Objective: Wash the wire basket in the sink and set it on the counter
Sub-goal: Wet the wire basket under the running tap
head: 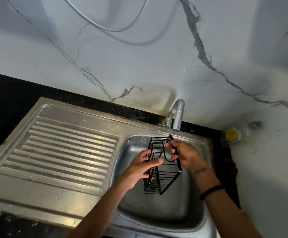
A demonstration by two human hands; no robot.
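1. Black wire basket (164, 170) held up over the sink (165, 212) bowl, tilted, one end up near the tap (177, 115), other end lower toward the person. Not touching the bowl bottom as far as visible.
2. Right hand (184, 155) grips the basket's flat back bar, fingers (173, 150) curled round it near the upper end.
3. Left hand (139, 167) lies against the basket's left wire side, its fingers straight and a bit spread, thumb across the wires; flat contact, no curl seen.
4. Thin stream of water drops from the tap spout onto the basket's top corner.
5. Black band (210, 191) on right wrist, dark mark on that forearm.
6. Ribbed steel drainboard (62, 152) left of the bowl, same unit.
7. Dark speckled desk (7, 98) around the sink unit, behind and to the left.
8. White veined wall behind; grey hose (122, 30) looped on it up top.
9. Clear bottle with yellow label (231, 134) in the right corner, blurry.
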